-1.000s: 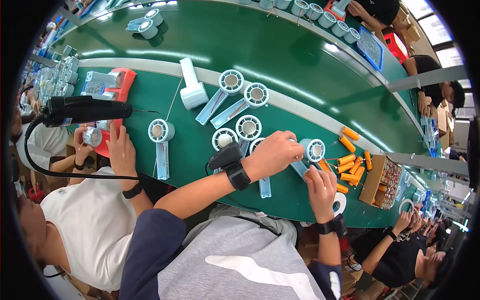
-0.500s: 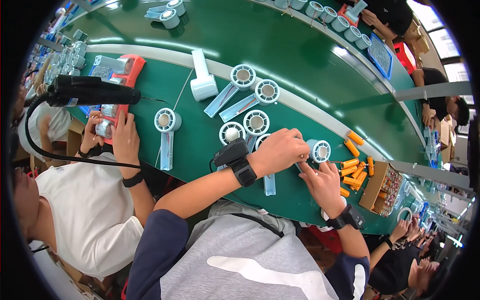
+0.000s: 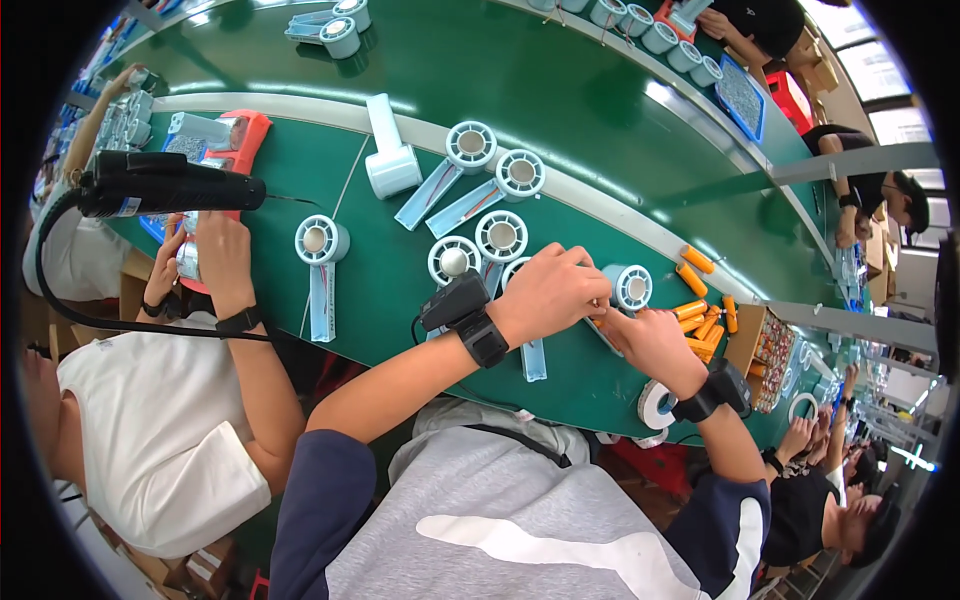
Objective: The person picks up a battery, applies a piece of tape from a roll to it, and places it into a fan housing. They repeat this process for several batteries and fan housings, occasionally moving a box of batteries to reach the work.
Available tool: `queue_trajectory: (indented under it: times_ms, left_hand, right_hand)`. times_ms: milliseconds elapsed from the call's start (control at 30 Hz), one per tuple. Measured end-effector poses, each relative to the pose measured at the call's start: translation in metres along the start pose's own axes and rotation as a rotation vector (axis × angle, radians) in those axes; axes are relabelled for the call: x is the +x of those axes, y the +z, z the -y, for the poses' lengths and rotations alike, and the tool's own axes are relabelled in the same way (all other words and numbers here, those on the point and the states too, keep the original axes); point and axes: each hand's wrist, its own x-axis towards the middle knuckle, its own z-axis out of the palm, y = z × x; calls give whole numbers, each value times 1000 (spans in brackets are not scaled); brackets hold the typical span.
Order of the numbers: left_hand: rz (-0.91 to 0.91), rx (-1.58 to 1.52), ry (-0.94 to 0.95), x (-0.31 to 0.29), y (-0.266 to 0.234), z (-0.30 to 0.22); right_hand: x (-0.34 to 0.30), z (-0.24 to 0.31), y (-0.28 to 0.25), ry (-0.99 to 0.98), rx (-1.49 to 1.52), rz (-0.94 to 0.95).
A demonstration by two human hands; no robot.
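A light-blue handheld fan housing (image 3: 630, 288) lies on the green table, its round slotted head pointing away and its open handle running toward me beneath my hands. My left hand (image 3: 555, 295) reaches across from the left with fingers closed over the handle; what they pinch is hidden. Against the handle's right side, my right hand (image 3: 655, 345) has its fingers bent and gripping, their tips touching the left fingers. Close to my left wrist are more fan housings (image 3: 500, 236), one with a round silvery disc (image 3: 454, 261) in its head.
Orange cylindrical batteries (image 3: 697, 260) lie to the right beside a cardboard box (image 3: 742, 350). A white tape roll (image 3: 657, 405) sits at the near edge. On the left, a black power screwdriver (image 3: 170, 185) hangs before a co-worker's hands (image 3: 222, 255) at a red fixture (image 3: 245, 140).
My right hand has turned and its fingers have closed in toward the left fingers. The tape roll is now uncovered by the right wrist. The whole view has shifted slightly.
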Motion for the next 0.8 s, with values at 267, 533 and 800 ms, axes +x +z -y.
queue_trajectory:
  times_ms: [267,533,800]
  left_hand:
    - [55,34,-12,0,1,-5]
    - [63,60,18,3,4,-14]
    - [-26,93,54,3,11,-14]
  right_hand:
    - [-6,14,-1,177,5,49]
    - [-18,17,-2,-41,-12,-224]
    - [-25,33,23,4,-18,-318]
